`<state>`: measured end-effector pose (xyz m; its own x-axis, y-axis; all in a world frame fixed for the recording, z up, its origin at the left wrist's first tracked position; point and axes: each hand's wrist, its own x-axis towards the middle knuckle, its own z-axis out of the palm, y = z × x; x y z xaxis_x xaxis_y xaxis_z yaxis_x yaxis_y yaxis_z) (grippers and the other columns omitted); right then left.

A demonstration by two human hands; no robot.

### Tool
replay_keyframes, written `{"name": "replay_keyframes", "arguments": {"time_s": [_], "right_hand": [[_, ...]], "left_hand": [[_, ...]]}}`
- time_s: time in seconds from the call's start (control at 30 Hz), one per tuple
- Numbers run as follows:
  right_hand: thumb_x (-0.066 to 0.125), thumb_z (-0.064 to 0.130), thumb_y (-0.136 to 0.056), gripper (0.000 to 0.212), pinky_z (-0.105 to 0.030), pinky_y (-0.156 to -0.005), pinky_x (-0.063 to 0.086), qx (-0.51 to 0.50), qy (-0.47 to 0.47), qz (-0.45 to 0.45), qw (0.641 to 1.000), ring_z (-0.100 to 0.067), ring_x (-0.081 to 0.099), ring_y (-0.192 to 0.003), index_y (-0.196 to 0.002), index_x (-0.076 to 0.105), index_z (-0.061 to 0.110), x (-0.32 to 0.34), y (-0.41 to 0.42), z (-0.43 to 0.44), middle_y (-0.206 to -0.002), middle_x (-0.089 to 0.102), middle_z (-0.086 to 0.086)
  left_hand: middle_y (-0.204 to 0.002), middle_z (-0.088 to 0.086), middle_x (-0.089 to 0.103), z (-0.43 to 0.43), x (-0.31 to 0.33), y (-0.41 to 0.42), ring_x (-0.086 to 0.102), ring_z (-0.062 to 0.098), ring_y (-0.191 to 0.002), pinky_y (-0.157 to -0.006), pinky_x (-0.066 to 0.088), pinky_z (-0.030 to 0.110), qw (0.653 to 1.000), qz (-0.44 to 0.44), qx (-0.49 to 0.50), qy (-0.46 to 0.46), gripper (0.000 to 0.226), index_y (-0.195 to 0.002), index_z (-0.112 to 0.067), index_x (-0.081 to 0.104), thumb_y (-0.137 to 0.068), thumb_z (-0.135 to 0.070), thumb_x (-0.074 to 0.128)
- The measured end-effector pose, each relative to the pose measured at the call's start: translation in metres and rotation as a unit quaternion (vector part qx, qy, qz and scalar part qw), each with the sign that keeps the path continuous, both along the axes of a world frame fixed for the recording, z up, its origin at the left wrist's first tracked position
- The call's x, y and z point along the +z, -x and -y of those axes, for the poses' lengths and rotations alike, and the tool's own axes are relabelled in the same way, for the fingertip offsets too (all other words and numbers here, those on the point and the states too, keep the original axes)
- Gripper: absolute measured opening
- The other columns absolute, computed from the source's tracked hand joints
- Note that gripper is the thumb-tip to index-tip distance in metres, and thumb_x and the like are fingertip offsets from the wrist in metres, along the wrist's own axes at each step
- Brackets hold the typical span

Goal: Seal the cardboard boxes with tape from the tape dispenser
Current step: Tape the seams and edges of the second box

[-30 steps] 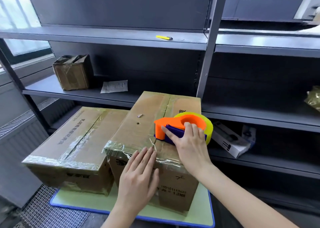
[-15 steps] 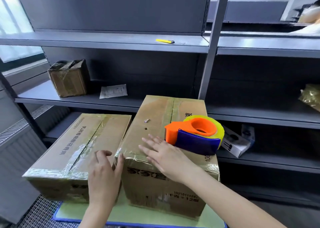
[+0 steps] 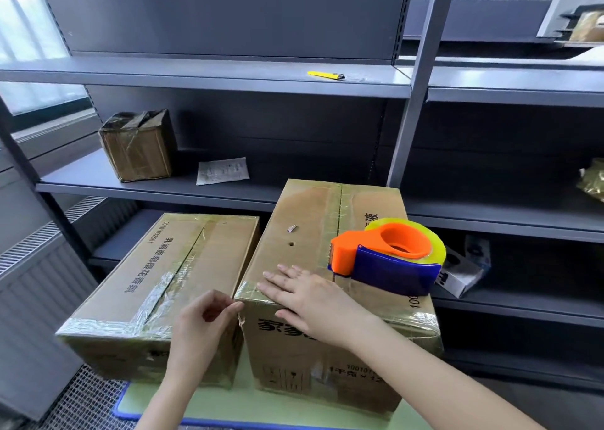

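Observation:
Two taped cardboard boxes stand side by side on a green mat (image 3: 153,403). On top of the taller right box (image 3: 313,220), at its right side, lies the orange and blue tape dispenser (image 3: 385,259) with a yellow-tinted roll; no hand touches it. My right hand (image 3: 307,299) lies flat with straight fingers on the tape at this box's near left top edge. In the gap between the boxes, my left hand (image 3: 199,328) has curled fingers, and its thumb and forefinger pinch the tape at the same corner. Wrinkled tape runs along the seam of the lower left box (image 3: 183,266).
Grey metal shelving stands right behind the boxes, with an upright post (image 3: 418,86) at centre right. It holds a small taped box (image 3: 137,148), a paper slip (image 3: 222,170), a yellow utility knife (image 3: 325,75) and a black-and-white carton (image 3: 464,272). Metal grating (image 3: 85,403) covers the floor at left.
My right hand let go of the dispenser and slid to the box's near left corner. My left hand moved from the box's front to its left corner and curled its fingers.

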<state>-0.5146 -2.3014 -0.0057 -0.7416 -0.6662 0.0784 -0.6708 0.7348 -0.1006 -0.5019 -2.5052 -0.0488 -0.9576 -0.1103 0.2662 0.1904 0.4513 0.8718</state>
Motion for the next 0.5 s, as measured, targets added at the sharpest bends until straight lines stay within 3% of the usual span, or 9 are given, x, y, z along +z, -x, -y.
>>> {"name": "replay_keyframes", "arguments": {"time_s": [0.1,0.23,0.3,0.37,0.43,0.5], "right_hand": [[0.044,0.02,-0.099,0.052,-0.036,-0.118,0.01,0.013,-0.002,-0.008,1.0,-0.026,0.016,-0.145,-0.148,0.027,0.016,0.005,0.003,0.012,-0.155,0.024,-0.008],[0.038,0.027,-0.102,0.048,-0.035,-0.117,0.011,0.038,-0.007,0.0,0.999,-0.026,0.017,-0.144,-0.148,0.028,0.019,0.003,0.015,0.029,-0.156,0.023,-0.002],[0.038,0.027,-0.102,0.047,-0.034,-0.116,0.011,0.04,0.001,0.002,0.999,-0.026,0.019,-0.144,-0.147,0.03,0.021,0.0,0.019,0.031,-0.155,0.024,0.0],[0.039,0.025,-0.102,0.046,-0.034,-0.116,0.013,0.038,0.01,0.0,0.999,-0.027,0.022,-0.143,-0.147,0.032,0.022,-0.002,0.019,0.03,-0.154,0.027,0.001],[0.038,0.024,-0.102,0.045,-0.035,-0.116,0.015,0.038,0.014,-0.004,0.999,-0.028,0.024,-0.142,-0.146,0.033,0.022,-0.003,0.018,0.031,-0.153,0.03,0.0],[0.038,0.023,-0.102,0.044,-0.036,-0.116,0.016,0.038,0.016,-0.006,0.999,-0.028,0.024,-0.142,-0.146,0.034,0.022,-0.003,0.018,0.031,-0.152,0.031,0.0]], "left_hand": [[-0.062,0.0,0.056,0.007,-0.006,0.007,0.048,0.003,-0.055,-0.054,0.036,0.012,0.999,-0.033,-0.014,0.021,0.027,-0.06,-0.027,0.06,-0.071,-0.01,0.077],[-0.058,-0.005,0.06,0.01,-0.018,0.018,0.046,0.001,-0.051,-0.051,0.034,0.013,0.999,0.011,-0.035,-0.027,0.031,-0.063,-0.032,0.062,-0.075,-0.007,0.076],[-0.06,-0.002,0.063,0.008,-0.017,0.019,0.05,0.003,-0.054,-0.054,0.038,0.013,0.992,0.036,-0.072,-0.101,0.016,-0.065,-0.028,0.065,-0.076,-0.027,0.077],[-0.06,-0.001,0.062,0.007,-0.022,0.018,0.052,0.005,-0.057,-0.055,0.04,0.015,0.986,0.024,-0.096,-0.136,0.031,-0.07,-0.025,0.066,-0.068,-0.056,0.073],[-0.062,-0.006,0.06,0.006,-0.023,0.015,0.051,0.003,-0.057,-0.056,0.039,0.016,0.991,-0.027,-0.101,-0.088,0.018,-0.074,-0.029,0.062,-0.077,-0.046,0.065],[-0.066,-0.01,0.055,0.007,-0.023,0.009,0.048,0.005,-0.057,-0.056,0.039,0.019,0.989,-0.115,-0.077,0.057,0.012,-0.077,-0.03,0.056,-0.085,-0.038,0.053]]}}
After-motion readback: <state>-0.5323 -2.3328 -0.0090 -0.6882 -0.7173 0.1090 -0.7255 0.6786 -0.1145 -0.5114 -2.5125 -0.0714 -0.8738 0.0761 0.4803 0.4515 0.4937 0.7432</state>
